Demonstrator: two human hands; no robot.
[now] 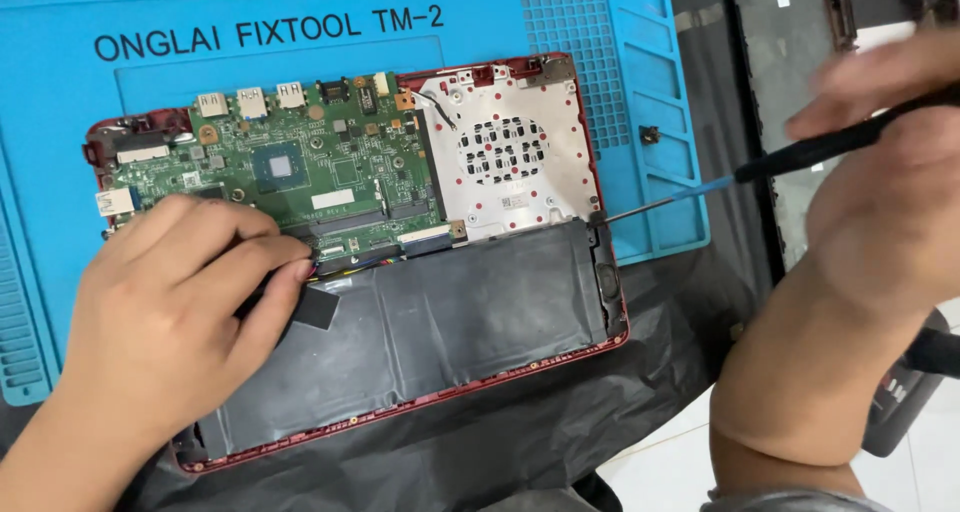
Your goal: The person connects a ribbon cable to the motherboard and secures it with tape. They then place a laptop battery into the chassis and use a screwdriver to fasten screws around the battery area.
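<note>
While the left hand (160, 312) rests on the open laptop (360, 262), the right hand (880, 172) holds a screwdriver (760, 167). The laptop has a red rim and lies with its insides showing. It sits partly on a blue mat (640, 102) and partly on a black sheet (560, 422).

The left hand is at 8 o'clock in the view. Its fingers (270, 272) are curled and press down on a small black piece at the top left edge of the battery (450, 312). I cannot tell if they pinch it or just push on it. Just beside the fingertips is a little bunch of coloured wires.

The right hand is at 3 o'clock. It is blurry, but its fingers are closed around the black handle of the screwdriver. The thin metal tip points toward 9 o'clock and touches the laptop at the top right corner of the battery, near the red rim.

The green board (300, 162) fills the top left of the laptop, at 11 o'clock from the battery. A silver plate (500, 152) with a round patch of holes sits to the right of the board. The flat black battery fills the lower half of the laptop.

At 1 o'clock, off the mat, lies a dark panel (780, 52).
</note>
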